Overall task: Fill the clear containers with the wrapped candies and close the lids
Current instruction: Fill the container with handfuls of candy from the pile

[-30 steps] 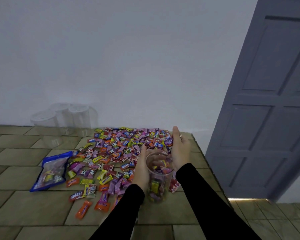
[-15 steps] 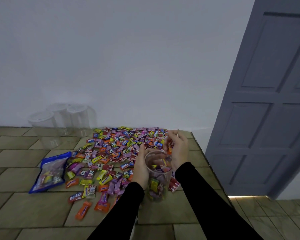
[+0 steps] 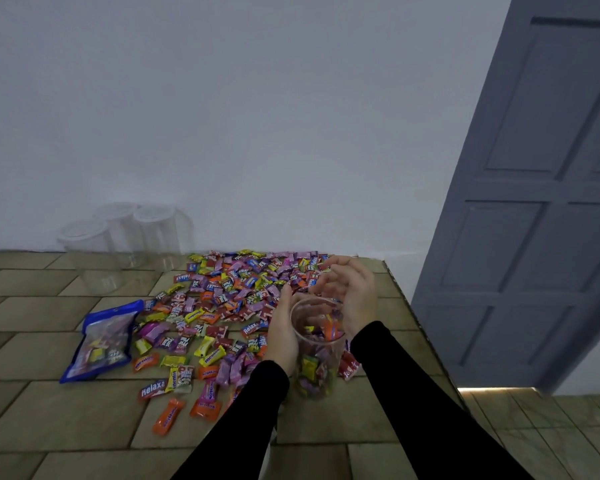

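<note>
Tabletop (image 3: 66, 420) candies (image 3: 222, 299): Relaxa, mentos, possibly Fruit Plus

Bare tiled worktop (image 3: 66, 424) lies open left and toward the person from the left hand's (image 3: 282, 336) grip on the open jar (image 3: 317, 344), while the candy spread (image 3: 229, 306) crowds just left and beyond, the blue bag (image 3: 101, 341) farther left, and three lidded containers (image 3: 125, 237) well beyond-left against the wall.

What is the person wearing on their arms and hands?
Both arms are covered by long, plain black sleeves that end at the wrists. The left hand and right hand are bare: no gloves, rings, watch or markings show.
</note>
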Motion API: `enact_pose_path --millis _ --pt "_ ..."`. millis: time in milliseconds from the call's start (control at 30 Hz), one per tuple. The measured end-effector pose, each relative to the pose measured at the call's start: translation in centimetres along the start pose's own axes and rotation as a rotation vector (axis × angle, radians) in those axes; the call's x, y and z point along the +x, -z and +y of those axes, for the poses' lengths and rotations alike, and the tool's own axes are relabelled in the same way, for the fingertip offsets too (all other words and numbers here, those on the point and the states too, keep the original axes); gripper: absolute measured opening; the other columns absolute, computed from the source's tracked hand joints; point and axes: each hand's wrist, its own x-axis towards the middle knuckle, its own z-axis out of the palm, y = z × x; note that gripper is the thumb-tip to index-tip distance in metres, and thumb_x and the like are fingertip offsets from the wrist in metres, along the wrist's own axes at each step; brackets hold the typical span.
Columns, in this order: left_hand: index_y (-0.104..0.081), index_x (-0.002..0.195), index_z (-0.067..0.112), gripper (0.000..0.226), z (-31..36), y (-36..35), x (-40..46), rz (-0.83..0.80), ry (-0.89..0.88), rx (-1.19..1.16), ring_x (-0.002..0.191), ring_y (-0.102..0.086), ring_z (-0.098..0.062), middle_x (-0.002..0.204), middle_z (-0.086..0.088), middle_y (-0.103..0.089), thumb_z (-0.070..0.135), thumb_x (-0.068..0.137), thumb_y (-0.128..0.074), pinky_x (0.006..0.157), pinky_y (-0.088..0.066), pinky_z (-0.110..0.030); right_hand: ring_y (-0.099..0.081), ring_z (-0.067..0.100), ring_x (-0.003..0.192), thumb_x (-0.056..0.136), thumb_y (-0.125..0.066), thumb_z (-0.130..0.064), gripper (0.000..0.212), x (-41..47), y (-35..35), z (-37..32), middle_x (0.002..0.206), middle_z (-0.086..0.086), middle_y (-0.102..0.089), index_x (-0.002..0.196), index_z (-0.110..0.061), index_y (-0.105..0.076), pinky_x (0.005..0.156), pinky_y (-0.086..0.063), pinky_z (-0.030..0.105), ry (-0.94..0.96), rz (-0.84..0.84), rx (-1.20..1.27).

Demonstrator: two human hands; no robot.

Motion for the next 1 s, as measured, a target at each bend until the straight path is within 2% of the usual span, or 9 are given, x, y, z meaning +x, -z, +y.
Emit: enact_pose_path --millis 133,233,300,467,600,700,767,867,1000 --pt "-0.069 0.094 -0.002 0.058 0.6 0.1 -0.3 -0.048 0.030 0.083 0.072 -0.064 -0.029 0.094 -0.023 -0.069 0.051 0.085 -0.045 0.076 -0.051 -0.038 -0.061 0.026 0.049 0.093 -0.046 -0.008 0.016 0.6 0.3 -0.6 0.063 0.011 -0.061 0.087 -0.005 -0.060 0.045 -0.042 0.022 -0.077 0.021 0.029" --pt "-0.069 0.102 0.002 0.045 2.1 0.7 -0.8 -0.115 0.000 0.276 0.093 -0.067 -0.032 0.105 -0.018 -0.071 0.037 0.097 -0.040 0.090 -0.049 -0.041 -0.061 0.026 0.050 0.095 -0.046 -0.013 0.019 1.7 0.8 -1.7 0.065 0.009 -0.063 0.083 -0.009 -0.060 0.048 -0.040 0.025 -0.071 -0.008 -0.023" --pt "-0.068 0.107 0.006 0.041 3.4 0.7 -0.9 -0.105 -0.078 0.390 0.100 -0.068 -0.026 0.108 -0.008 -0.072 0.035 0.098 -0.041 0.084 -0.053 -0.032 -0.060 0.026 0.053 0.095 -0.047 -0.015 0.017 2.5 1.5 -2.3 0.065 0.007 -0.064 0.085 -0.009 -0.060 0.050 -0.041 0.026 -0.062 0.013 -0.065" --pt "-0.067 0.108 0.020 0.021 6.9 -3.2 -1.7 -0.013 -0.273 0.649 0.092 -0.060 0.000 0.102 0.012 -0.066 0.029 0.099 -0.050 0.071 -0.044 -0.013 -0.057 0.024 0.061 0.094 -0.047 -0.015 0.016 4.4 4.2 -0.8 0.069 0.006 -0.064 0.087 -0.011 -0.061 0.046 -0.041 0.024 -0.131 0.060 -0.189" --pt "-0.064 0.110 0.014 0.020 6.1 -8.7 -2.7 -0.067 -0.417 0.818 0.076 -0.055 0.007 0.101 0.003 -0.062 0.014 0.098 -0.049 0.065 -0.041 -0.005 -0.050 0.015 0.056 0.095 -0.045 -0.008 0.017 5.3 6.9 1.7 0.068 0.003 -0.056 0.083 -0.009 -0.056 0.040 -0.036 0.017 -0.156 0.081 -0.312" --pt "-0.057 0.120 0.009 0.028 1.9 -11.3 -1.8 -0.095 -0.407 1.063 0.111 -0.051 -0.014 0.121 -0.006 -0.054 0.009 0.096 -0.045 0.091 -0.036 -0.018 -0.047 0.015 0.063 0.091 -0.044 0.004 0.024 6.0 9.2 3.0 0.067 0.005 -0.052 0.072 -0.008 -0.053 0.047 -0.037 0.017 -0.150 0.050 -0.424" --pt "-0.051 0.126 0.007 0.034 -1.4 -11.6 -1.2 -0.109 -0.300 1.251 0.120 -0.041 -0.028 0.128 -0.012 -0.046 0.009 0.093 -0.043 0.099 -0.032 -0.032 -0.047 0.014 0.064 0.092 -0.046 0.003 0.024 6.4 10.7 3.7 0.068 0.003 -0.052 0.073 -0.009 -0.052 0.050 -0.038 0.013 -0.157 0.036 -0.547" --pt "-0.039 0.137 0.015 0.049 -5.7 -10.5 -0.7 -0.024 -0.158 1.518 0.131 -0.028 -0.032 0.144 -0.013 -0.032 0.016 0.088 -0.044 0.105 -0.025 -0.042 -0.056 0.023 0.088 0.094 -0.051 -0.011 0.008 7.4 12.9 5.4 0.089 0.006 -0.060 0.091 -0.011 -0.058 0.076 -0.042 0.025 -0.180 0.014 -0.762" --pt "-0.032 0.146 0.019 0.061 -9.6 -8.8 0.1 0.064 -0.036 1.746 0.144 -0.016 -0.037 0.157 -0.018 -0.016 0.028 0.088 -0.049 0.113 -0.018 -0.052 -0.055 0.022 0.098 0.094 -0.049 -0.016 0.011 8.7 14.6 6.8 0.105 0.006 -0.057 0.098 -0.017 -0.059 0.091 -0.044 0.033 -0.147 -0.109 -1.039"
